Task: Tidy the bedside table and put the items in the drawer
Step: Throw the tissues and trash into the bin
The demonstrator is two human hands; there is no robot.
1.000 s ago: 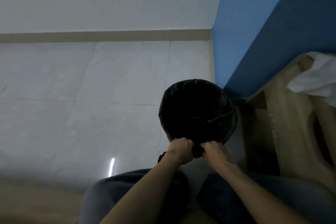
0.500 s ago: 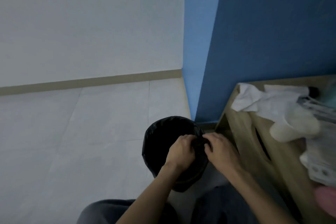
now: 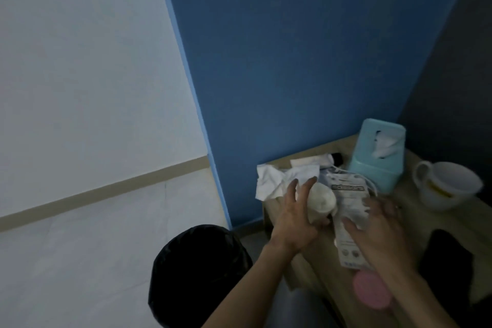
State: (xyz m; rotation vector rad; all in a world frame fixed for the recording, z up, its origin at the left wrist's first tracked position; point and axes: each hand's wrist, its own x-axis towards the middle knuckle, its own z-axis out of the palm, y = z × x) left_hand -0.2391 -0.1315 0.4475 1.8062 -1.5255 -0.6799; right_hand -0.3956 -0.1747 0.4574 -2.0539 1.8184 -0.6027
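Both hands had left the black bin point(image 3: 199, 274) and come up over the bedside table point(image 3: 407, 194). The left hand point(image 3: 292, 218) lay with fingers spread wide against a cream roll point(image 3: 322, 200), seemingly touching it without closing, though blur hid the contact. The right hand point(image 3: 380, 234) pressed flat, fingers straight, on a printed packet point(image 3: 348, 202) near the teal tissue box point(image 3: 378, 157) and white mug point(image 3: 450, 189).

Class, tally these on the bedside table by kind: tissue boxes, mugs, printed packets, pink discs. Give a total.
Tissue box: 1
Mug: 1
Printed packet: 1
Pink disc: 1
Total: 4
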